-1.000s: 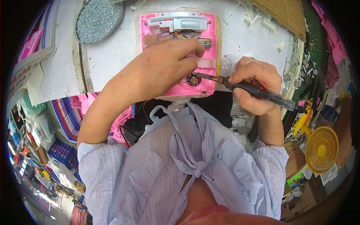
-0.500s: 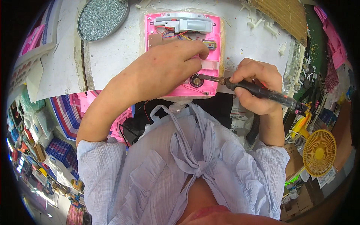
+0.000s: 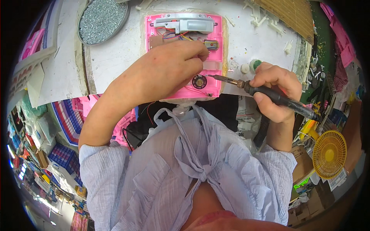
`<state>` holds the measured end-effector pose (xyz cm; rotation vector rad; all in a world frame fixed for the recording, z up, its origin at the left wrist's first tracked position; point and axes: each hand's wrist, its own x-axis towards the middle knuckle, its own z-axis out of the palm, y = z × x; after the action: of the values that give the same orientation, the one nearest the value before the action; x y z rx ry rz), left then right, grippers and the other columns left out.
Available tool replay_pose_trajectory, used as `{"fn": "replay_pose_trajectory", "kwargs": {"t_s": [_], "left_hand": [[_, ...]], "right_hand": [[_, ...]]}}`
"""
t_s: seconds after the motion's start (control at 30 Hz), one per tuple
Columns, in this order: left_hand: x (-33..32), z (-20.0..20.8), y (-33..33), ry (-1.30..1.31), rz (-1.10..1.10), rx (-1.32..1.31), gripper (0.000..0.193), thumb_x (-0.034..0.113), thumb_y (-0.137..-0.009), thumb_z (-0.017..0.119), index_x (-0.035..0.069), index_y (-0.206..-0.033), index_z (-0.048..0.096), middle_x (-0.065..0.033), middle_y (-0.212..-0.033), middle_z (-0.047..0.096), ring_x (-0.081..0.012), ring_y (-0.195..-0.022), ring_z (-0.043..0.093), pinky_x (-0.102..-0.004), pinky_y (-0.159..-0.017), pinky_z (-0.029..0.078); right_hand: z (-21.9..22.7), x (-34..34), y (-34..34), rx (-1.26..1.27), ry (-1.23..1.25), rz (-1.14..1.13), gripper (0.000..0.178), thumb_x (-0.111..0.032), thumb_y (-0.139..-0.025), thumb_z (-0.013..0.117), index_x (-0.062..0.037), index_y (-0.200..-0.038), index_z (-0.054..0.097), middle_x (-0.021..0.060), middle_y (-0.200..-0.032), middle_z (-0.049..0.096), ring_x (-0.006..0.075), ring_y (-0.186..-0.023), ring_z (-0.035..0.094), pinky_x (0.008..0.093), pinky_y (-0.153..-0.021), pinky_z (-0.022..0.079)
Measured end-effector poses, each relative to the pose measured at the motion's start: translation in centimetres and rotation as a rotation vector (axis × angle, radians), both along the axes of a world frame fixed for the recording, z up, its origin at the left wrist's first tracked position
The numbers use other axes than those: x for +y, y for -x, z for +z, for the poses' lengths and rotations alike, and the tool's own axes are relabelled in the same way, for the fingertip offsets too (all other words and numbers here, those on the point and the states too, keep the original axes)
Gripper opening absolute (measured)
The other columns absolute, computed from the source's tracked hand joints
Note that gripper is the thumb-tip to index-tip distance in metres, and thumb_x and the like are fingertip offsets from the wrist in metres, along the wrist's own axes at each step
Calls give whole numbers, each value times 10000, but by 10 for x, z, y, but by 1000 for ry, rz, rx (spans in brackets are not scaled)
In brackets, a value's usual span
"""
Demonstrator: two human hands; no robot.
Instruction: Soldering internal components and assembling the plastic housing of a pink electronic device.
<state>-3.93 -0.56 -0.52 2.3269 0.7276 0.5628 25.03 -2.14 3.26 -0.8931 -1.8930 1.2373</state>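
A pink plastic casing (image 3: 214, 85) lies face-down on the table in front of me, its wired inside showing. My left hand (image 3: 169, 63) reaches across it with fingers bent together; the fingertips are partly hidden, so what they pinch cannot be made out. In my right hand (image 3: 278, 90) is a soldering iron (image 3: 237, 82) with a black handle, held like a pen. Its tip points left, beside the upper right edge of a small round speaker (image 3: 199, 81) in the casing. A grey plastic mechanism (image 3: 198, 25) crosses the casing's far end, with coloured wires below it.
A round metal tray of small screws (image 3: 103, 21) stands at the far left. White plastic pieces (image 3: 259, 17) lie at the far right near a cardboard sheet (image 3: 287, 15). Right of the casing sit small round items (image 3: 245, 68). A yellow fan (image 3: 329, 154) is at lower right.
My right hand has drawn back to the right with the soldering iron, its tip moving off the speaker's top. The casing and my left hand have shifted slightly left.
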Motion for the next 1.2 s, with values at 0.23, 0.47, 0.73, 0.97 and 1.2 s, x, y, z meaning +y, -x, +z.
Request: {"fn": "replay_pose_trajectory", "kwargs": {"t_s": [0.23, 0.47, 0.73, 0.97, 1.2], "left_hand": [[2, 3, 1, 49, 8, -70, 168, 16, -779, 766, 39, -907, 659, -115, -1108, 646, -307, -910, 657, -385, -761, 545], [0, 3, -3, 4, 26, -35, 188, 8, -740, 771, 33, -887, 657, -108, -1105, 641, -300, -906, 657, -387, -750, 542], [1, 4, -4, 1, 10, 14, 182, 9, -736, 763, 27, -861, 632, -98, -1117, 637, -296, -919, 656, -387, -744, 539], [0, 3, -5, -32, 19, 28, 180, 17, -742, 762, 25, -852, 619, -99, -1134, 640, -299, -945, 662, -390, -750, 550], [-1, 0, -5, -43, 13, 9, 186, 19, -745, 754, 25, -878, 623, -96, -1153, 640, -297, -981, 663, -396, -745, 560]], "right_hand": [[-1, 0, 2, -1, -9, -8, 219, -45, -700, 727, 1, -913, 705, 17, -610, 575, 92, -465, 487, 249, -484, 350], [-3, 1, 7, -62, -48, 20, 232, -73, -677, 738, -41, -907, 720, 1, -560, 506, 132, -477, 468, 289, -510, 355], [-4, 1, 11, -93, -51, 23, 234, -85, -673, 749, -67, -904, 721, -4, -539, 464, 155, -485, 454, 306, -516, 356], [-4, 0, 15, -99, -48, 10, 233, -68, -674, 739, -69, -907, 718, -8, -526, 450, 150, -470, 447, 299, -502, 350], [-3, -1, 16, -140, -11, 2, 218, -48, -694, 727, -56, -912, 717, -6, -514, 445, 126, -458, 443, 291, -487, 334]]}}
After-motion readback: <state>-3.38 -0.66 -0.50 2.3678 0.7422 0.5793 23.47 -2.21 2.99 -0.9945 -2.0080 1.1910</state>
